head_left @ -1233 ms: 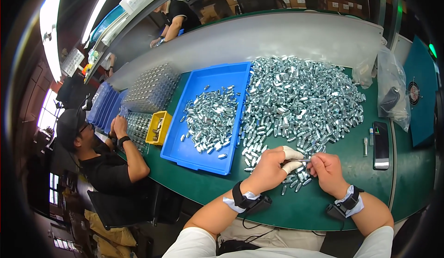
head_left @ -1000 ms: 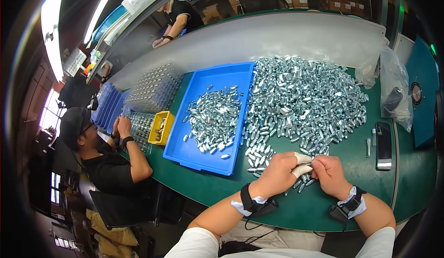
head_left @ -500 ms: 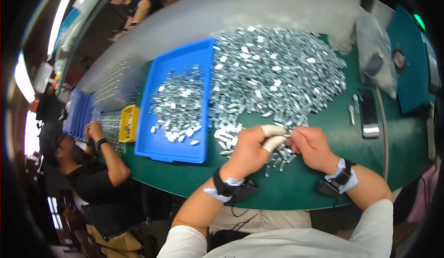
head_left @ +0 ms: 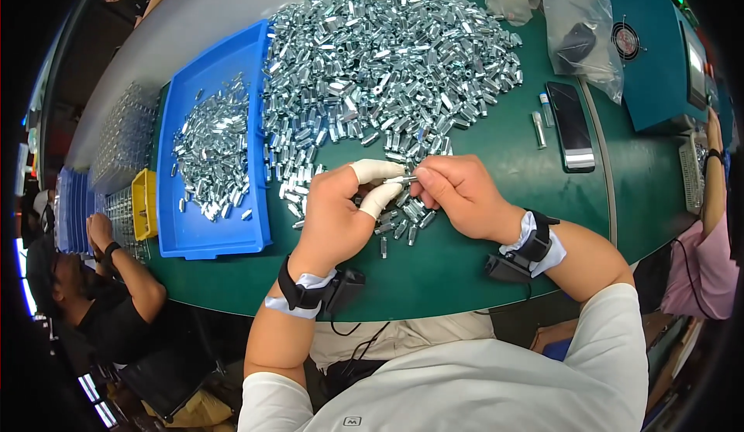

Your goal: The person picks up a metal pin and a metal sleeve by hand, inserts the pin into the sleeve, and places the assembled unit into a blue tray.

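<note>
My left hand [head_left: 337, 211], with white finger cots on thumb and forefinger, pinches one small silver metal part [head_left: 404, 178] from the left. My right hand [head_left: 459, 196] pinches the same part from the right, fingertips meeting over the green table [head_left: 496, 161]. Both hands hover at the near edge of a big heap of shiny hex-shaped metal parts [head_left: 387, 68]. A few loose ones lie just under my fingers. Left of the heap stands a blue tray [head_left: 186, 230] holding a smaller pile of the same parts [head_left: 213, 149].
A dark phone [head_left: 570, 126] and a small metal cylinder [head_left: 538, 129] lie right of the heap. A clear plastic bag [head_left: 581, 29] sits at the far right. A person in black [head_left: 101, 292] works at the left beside a yellow bin [head_left: 144, 203]; another person's arm [head_left: 711, 184] shows at right.
The view has tilted down and closer over the table. My hands stay together at the heap's near edge, still working one small part between the fingertips.
</note>
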### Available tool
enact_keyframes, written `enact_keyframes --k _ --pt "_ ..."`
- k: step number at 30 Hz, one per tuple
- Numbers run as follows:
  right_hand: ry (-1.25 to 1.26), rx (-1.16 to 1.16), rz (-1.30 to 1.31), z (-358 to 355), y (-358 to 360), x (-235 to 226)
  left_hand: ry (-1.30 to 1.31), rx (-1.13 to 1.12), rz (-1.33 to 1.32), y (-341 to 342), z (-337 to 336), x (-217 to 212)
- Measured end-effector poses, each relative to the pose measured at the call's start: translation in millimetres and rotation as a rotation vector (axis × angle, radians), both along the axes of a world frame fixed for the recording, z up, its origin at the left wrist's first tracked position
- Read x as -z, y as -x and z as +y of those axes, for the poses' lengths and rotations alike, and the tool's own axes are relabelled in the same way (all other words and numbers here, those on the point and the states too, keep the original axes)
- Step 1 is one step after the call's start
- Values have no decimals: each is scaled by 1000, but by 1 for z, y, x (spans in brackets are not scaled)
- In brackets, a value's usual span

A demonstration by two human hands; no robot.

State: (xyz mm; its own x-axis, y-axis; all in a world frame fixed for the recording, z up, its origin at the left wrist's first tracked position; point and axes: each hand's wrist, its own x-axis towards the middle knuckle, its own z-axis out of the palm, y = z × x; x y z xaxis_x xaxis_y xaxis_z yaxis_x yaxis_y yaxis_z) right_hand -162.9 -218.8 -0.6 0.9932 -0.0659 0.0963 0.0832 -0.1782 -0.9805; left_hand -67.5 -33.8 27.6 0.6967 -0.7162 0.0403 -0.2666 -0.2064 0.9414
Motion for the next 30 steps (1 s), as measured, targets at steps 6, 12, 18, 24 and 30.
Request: enact_keyframes --k 6,12,18,24,30 --pt "-63 68 -20 -3 6 2 357 -560 -141 -27 17 -1" --pt "-86 58 -8 -2 4 3 91 -504 -175 -30 20 -11" --pt "-65 37 -12 1 -3 -1 -293 74 -673 -26 23 -6" --pt "-53 54 -18 2 -1 -5 -327 49 -721 -26 24 -1" --pt "-41 64 -23 4 2 -6 -29 55 -335 -3 11 -8"
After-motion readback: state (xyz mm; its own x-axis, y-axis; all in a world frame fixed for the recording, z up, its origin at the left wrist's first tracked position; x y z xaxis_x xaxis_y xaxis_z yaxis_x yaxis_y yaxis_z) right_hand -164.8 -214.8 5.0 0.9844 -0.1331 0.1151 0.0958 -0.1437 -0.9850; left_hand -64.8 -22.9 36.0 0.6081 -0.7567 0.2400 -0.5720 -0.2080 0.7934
